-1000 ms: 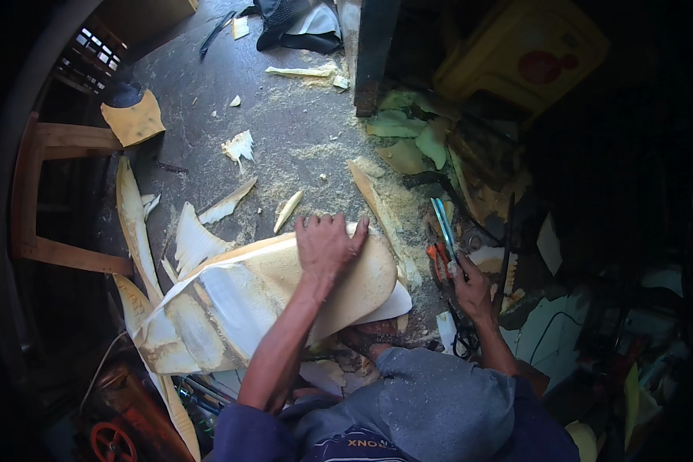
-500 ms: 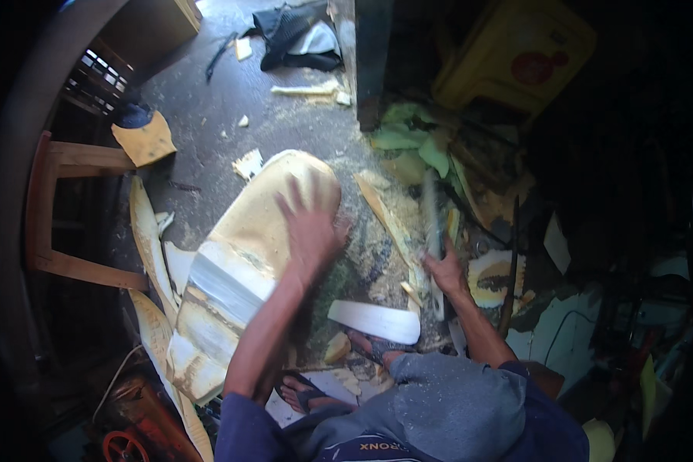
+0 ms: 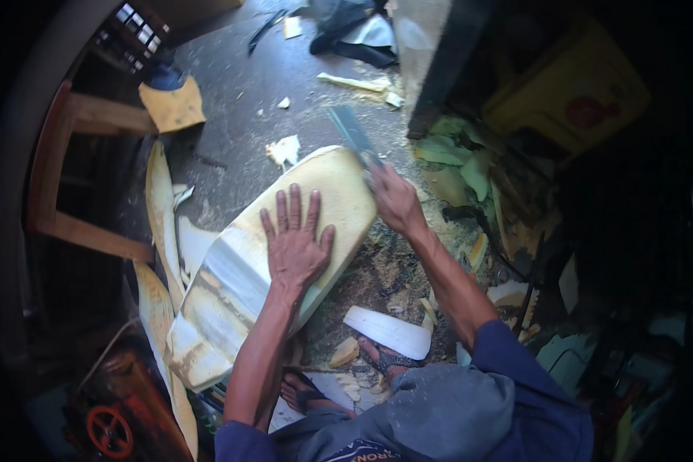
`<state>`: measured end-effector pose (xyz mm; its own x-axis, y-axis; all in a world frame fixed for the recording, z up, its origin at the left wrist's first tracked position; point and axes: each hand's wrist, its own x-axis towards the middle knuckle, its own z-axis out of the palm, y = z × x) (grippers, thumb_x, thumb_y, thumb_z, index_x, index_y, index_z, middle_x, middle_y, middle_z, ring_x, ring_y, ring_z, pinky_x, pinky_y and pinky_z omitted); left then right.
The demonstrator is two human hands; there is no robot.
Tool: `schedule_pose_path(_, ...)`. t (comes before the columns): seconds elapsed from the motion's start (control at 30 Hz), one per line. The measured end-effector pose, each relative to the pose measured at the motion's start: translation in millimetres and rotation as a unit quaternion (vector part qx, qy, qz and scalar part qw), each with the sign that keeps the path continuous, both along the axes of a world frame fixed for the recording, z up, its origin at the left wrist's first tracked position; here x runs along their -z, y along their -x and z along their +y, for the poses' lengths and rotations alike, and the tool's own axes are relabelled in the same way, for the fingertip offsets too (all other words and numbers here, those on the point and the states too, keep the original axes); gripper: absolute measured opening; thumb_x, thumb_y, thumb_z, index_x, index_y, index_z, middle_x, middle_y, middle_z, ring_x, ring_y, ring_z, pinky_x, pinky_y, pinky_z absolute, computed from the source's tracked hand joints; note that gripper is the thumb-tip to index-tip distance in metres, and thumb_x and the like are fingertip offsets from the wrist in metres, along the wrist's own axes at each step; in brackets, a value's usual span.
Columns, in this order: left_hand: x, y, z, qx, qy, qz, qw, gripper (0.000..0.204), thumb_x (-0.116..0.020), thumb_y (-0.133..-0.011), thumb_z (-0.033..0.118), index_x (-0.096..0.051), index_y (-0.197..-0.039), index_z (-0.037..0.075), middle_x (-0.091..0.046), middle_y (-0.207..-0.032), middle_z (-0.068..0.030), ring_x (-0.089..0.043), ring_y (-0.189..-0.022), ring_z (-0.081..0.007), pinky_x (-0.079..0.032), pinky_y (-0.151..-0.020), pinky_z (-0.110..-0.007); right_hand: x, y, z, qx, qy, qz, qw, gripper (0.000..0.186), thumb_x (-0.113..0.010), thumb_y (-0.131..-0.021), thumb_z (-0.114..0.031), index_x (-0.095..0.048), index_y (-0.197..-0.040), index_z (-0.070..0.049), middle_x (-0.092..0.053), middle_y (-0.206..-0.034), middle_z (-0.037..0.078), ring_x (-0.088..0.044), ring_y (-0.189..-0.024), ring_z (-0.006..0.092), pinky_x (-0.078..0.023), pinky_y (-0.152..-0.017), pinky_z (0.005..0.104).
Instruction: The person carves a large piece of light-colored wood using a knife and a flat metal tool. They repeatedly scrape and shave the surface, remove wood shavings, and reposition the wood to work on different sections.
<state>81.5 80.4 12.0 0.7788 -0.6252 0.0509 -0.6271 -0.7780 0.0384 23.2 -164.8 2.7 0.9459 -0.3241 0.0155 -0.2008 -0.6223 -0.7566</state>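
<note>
A long, pale yellow foam seat pad point(image 3: 339, 181) lies tilted on the floor in front of me, with a grey strip across its middle. My left hand point(image 3: 296, 248) rests flat on its upper face with the fingers spread. At the pad's far right edge, my right hand point(image 3: 395, 199) grips a long, flat grey blade point(image 3: 349, 129). Its free end points up and left past the pad's rounded far end. My fingers partly cover the blade, and I cannot tell whether it cuts or rasps the foam.
A curved white foam piece point(image 3: 389, 331) lies by my feet. Long foam offcuts point(image 3: 162, 208) lie left of the pad, near a wooden frame point(image 3: 104, 240). More scraps point(image 3: 470, 162) are heaped at the right, below a yellow plastic stool point(image 3: 562, 92). Crumbs cover the floor.
My right hand has brought the blade from the right side up to the pad's far right edge. My left hand, blurred before, now lies still and flat on the foam.
</note>
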Motion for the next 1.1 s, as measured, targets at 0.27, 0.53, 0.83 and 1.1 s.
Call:
schedule_pose_path(0.27,-1.6,3.2,-1.5,-0.013,-0.017,0.045,0.999,0.070,-0.030,-0.106,0.059,-0.024,-0.167,0.025,-0.011,-0.175,-0.0123,-0.007,-0.161,-0.0357,0.002,-0.127,-0.063,5.3,31.1,-10.0,0.011,-0.054,0.178,0.982,0.045,-0.045,-0.109,-0.032,-0.057,-0.144,-0.008,-0.065,-0.130,0.027,-0.068,-0.115,0.0380,-0.051,-0.101,0.0442)
schedule_pose_path(0.53,1.9,2.3,-0.7,-0.021,0.015,0.049,0.998,0.069,-0.032,-0.105,0.059,-0.025,-0.167,0.029,-0.013,-0.175,-0.0097,-0.008,-0.161,-0.0339,0.001,-0.127,-0.063,9.3,52.6,0.6,0.094,-0.012,0.057,0.994,0.042,-0.042,-0.108,-0.032,-0.061,-0.132,-0.003,-0.069,-0.103,0.028,-0.070,-0.093,0.0405,-0.054,-0.087,0.0466)
schedule_pose_path(0.83,0.2,2.8,-1.3,-0.021,0.023,0.084,0.996,0.067,-0.034,-0.106,0.057,-0.027,-0.166,0.028,-0.014,-0.175,-0.0099,-0.009,-0.161,-0.0336,0.000,-0.127,-0.063,8.0,109.9,18.6,0.205,-0.085,0.248,0.943,0.055,-0.042,-0.109,-0.047,-0.071,-0.120,-0.002,-0.067,-0.085,0.018,-0.064,-0.082,0.0290,-0.050,-0.079,0.0431)
schedule_pose_path(1.1,-12.4,51.1,22.2,0.059,-0.011,0.145,0.988,0.068,-0.035,-0.105,0.060,-0.028,-0.165,0.029,-0.012,-0.175,-0.0089,-0.004,-0.162,-0.0318,0.001,-0.128,-0.063,-19.0,106.0,1.7,0.128,-0.088,0.274,0.949,0.047,-0.047,-0.109,-0.035,-0.059,-0.145,-0.006,-0.070,-0.096,0.018,-0.067,-0.092,0.0290,-0.052,-0.086,0.0415)
